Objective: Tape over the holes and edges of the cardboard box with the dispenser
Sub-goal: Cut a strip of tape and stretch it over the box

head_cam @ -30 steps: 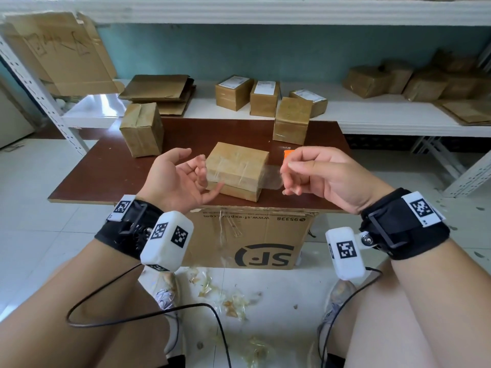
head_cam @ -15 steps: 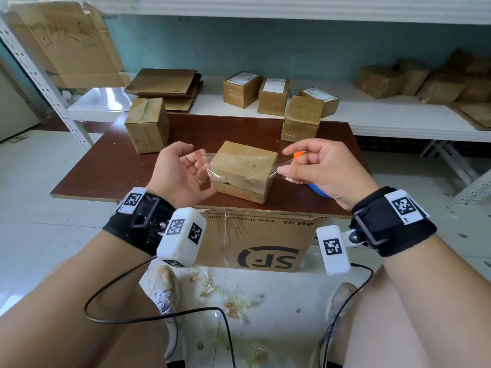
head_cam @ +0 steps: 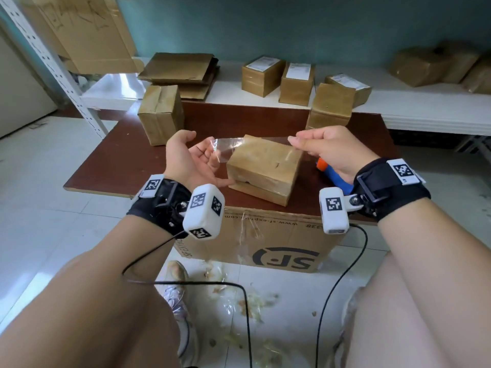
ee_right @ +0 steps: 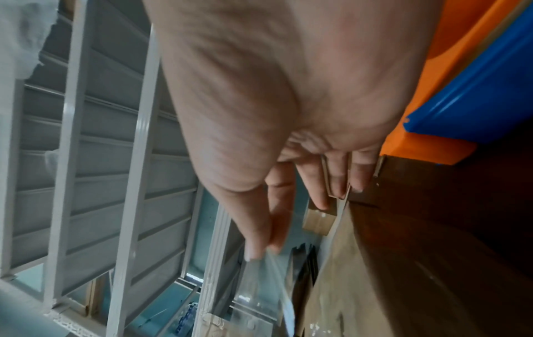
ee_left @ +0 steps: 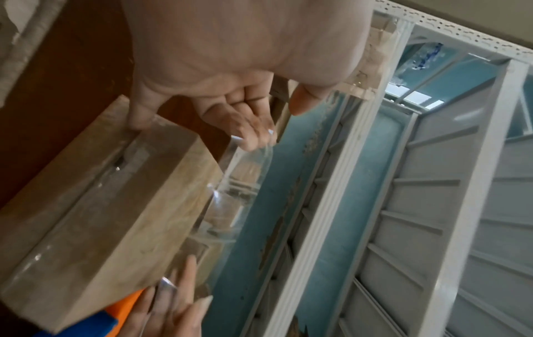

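- Two bare hands hold a strip of clear tape (head_cam: 228, 148) stretched in the air between them, just above a small cardboard box (head_cam: 264, 166).
- The right hand (head_cam: 329, 152) pinches its end of the strip between thumb and forefinger; the other fingers are curled loosely underneath.
- The left hand (head_cam: 191, 160) is turned palm up, fingers bent, with the other end of the tape caught at its fingertips (ee_left: 253, 139); the little finger touches the box's near edge.
- The box lies on a dark brown table (head_cam: 111, 166), between the two hands and slightly below them. A slit-like hole (head_cam: 277, 163) shows in its top face, and older tape already shines along that face.
- An orange and blue dispenser (head_cam: 332, 173) rests on the table under the right wrist, held by neither hand.
- The step in hand appears to be positioning a cut strip over the box before sticking it down.
- The next move likely calls for lowering the strip flat and taut over the hole, then smoothing it from one end so it does not wrinkle or stick to itself.
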The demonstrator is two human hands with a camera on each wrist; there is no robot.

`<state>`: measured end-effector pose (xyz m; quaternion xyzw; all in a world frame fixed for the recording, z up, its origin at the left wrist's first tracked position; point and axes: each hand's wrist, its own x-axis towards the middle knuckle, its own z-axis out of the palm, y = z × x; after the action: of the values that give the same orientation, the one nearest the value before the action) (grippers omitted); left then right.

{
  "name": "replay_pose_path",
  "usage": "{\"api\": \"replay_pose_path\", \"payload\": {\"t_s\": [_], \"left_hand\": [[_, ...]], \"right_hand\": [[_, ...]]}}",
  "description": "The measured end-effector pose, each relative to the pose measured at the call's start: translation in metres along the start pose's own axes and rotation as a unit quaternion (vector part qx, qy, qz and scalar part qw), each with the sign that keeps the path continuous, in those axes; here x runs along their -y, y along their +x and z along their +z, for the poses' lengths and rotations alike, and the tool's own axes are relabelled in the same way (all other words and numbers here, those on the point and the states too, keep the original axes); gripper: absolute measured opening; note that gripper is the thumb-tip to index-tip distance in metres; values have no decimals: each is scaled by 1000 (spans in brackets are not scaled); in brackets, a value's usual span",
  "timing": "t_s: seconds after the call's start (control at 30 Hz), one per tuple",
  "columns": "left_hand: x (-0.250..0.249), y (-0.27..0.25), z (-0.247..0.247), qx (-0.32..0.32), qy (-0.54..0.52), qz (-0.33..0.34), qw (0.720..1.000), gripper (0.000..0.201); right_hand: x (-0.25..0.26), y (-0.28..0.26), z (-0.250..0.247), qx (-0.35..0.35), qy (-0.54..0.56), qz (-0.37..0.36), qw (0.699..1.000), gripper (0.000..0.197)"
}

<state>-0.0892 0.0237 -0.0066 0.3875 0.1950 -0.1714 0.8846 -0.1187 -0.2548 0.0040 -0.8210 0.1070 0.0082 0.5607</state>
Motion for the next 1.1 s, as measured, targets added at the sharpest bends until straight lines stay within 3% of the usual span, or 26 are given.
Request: {"api": "replay_pose_path", "payload": {"t_s": [0.13,0.33,0.43,0.57,0.67,0.77,0.97,1.1], "left_hand": [[5,15,-3,20,-18,-1,1000,24],[5,19,12,58,32,19,998,16],[4,11,23,50,108,48,992,14],[3,-9,26,36,220,148,963,4],[3,-19,15,29,278,208,938,12],[3,-25,5,13,296,223,929,16],[11,-35,-10,-72,338,328,879,27],[13,-39,-8,-84,355,345,865,49]], "right_hand": [[-3,1,-2,56,32,40,997,41],[-1,-44,-5,90,100,132,982,41],[3,-60,-4,34,118,94,988,44],[9,-71,-7,-45,158,29,986,25],[6,-76,-4,-50,175,23,983,29],[8,-82,1,-51,175,22,983,38],[9,-100,19,-54,79,-48,994,15],[12,-108,23,-73,68,-95,990,13]]}}
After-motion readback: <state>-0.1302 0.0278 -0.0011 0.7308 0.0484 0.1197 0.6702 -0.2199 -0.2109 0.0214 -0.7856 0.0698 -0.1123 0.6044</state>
